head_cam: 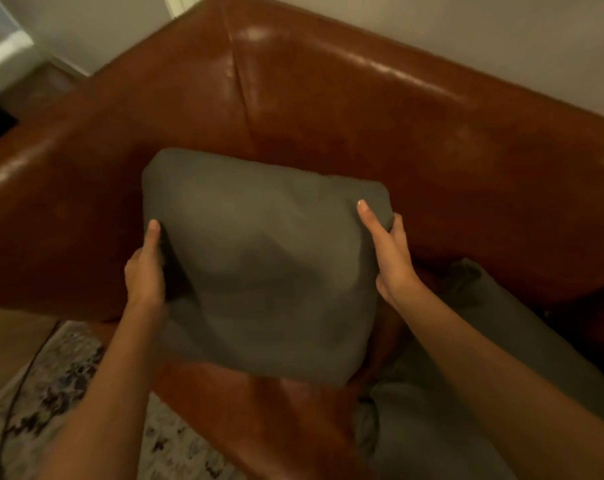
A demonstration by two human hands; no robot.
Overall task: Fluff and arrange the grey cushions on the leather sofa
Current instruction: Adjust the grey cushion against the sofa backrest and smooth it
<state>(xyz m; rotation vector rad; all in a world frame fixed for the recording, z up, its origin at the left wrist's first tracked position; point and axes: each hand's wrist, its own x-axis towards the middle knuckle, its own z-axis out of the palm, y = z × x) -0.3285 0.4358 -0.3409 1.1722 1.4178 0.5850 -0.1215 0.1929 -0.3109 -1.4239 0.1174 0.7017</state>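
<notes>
Nearest, item one: a patterned rug [51,393] in pale grey with dark blotches, lying on the floor at the foot of the sofa, a thin dark cord running across it.

Item two: a second grey cushion [501,341], slumped on the seat at the person's right, partly hidden behind the right forearm; further grey fabric [415,438] lay crumpled below it, its nature not clear.

Item three: two bare forearms reaching forward. The left hand [144,271] gripped the left edge of the grey cushion [266,265], thumb laid on the front face, fingers wrapped behind and out of sight. The right hand [390,258] gripped the right edge near the upper corner in like manner, thumb forward, fingers curled behind.

Item four: the grey cushion itself, square, soft, creased, held upright between both hands above the seat, before the corner where armrest and back met. Whether its lower edge touched the seat could not be told.

Item five: the leather sofa [363,116], tan-brown, glossy, with a seam running down the back.

Farthest: a pale wall [467,26].
</notes>
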